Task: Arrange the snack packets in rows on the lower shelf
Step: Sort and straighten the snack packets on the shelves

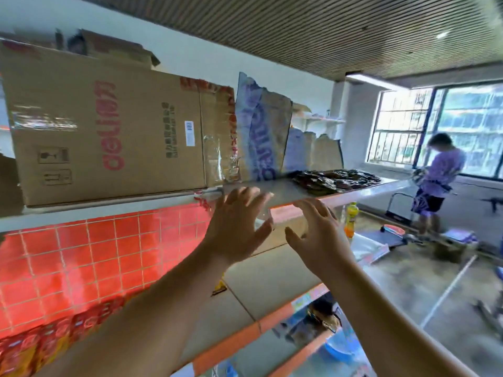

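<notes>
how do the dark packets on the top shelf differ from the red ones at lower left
Colour: the dark packets are brown-black, the red packets red and yellow. Layout: the dark packets lie heaped, the red packets seem lined up along the tiled wall. Level: dark packets higher, red packets lower. Shared: neither the left hand nor right hand touches them.

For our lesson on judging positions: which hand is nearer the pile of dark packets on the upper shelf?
Right. The right hand is just below the pile of dark packets, under the shelf edge; the left hand is further left, by the cardboard box.
</notes>
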A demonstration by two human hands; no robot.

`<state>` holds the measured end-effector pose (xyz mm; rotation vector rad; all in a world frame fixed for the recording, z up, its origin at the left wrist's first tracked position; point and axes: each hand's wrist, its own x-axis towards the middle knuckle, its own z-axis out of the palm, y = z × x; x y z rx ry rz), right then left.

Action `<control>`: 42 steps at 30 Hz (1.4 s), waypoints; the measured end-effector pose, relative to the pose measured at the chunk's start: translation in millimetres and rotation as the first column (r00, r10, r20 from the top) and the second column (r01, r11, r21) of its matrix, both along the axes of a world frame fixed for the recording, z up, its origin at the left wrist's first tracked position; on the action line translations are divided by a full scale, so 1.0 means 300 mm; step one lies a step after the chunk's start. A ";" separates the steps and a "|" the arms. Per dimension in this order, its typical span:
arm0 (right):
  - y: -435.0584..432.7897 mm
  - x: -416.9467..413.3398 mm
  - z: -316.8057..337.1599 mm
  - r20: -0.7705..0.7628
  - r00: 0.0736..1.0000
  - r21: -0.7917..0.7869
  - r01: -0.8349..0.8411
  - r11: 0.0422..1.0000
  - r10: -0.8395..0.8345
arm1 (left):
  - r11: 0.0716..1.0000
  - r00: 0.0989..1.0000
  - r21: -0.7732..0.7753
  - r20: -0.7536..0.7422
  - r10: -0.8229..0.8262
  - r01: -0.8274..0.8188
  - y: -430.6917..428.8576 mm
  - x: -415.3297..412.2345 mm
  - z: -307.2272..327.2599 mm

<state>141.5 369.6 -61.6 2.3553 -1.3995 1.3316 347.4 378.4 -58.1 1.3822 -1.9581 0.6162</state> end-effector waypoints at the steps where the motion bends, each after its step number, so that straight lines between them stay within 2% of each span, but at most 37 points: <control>1: -0.019 -0.025 0.007 0.003 1.000 0.000 0.018 1.000 -0.018 | 1.000 1.000 0.012 0.004 -0.014 0.014 -0.028 -0.020 0.017; 11: -0.312 -0.171 0.077 -0.072 0.987 0.011 0.145 0.989 -0.144 | 0.996 0.998 0.065 0.000 -0.058 0.058 -0.379 -0.078 0.118; 25: -0.844 -0.105 0.167 -0.056 0.987 0.020 0.153 0.988 -0.151 | 0.961 0.990 0.242 -0.068 -0.120 0.133 -0.919 -0.026 0.196; 31: -0.970 -0.143 0.175 -0.070 0.979 0.051 0.195 0.980 -0.191 | 0.937 0.984 0.303 -0.083 -0.156 0.174 -1.045 -0.039 0.215; 35: -1.027 -0.162 0.171 -0.048 0.985 0.057 0.166 0.984 -0.164 | 0.925 0.982 0.333 -0.099 -0.160 0.184 -1.106 -0.046 0.211; 42: -1.154 -0.212 0.205 -0.101 0.983 0.060 0.157 0.986 -0.151 | 0.881 0.987 0.446 -0.080 -0.138 0.159 -1.168 -0.089 0.256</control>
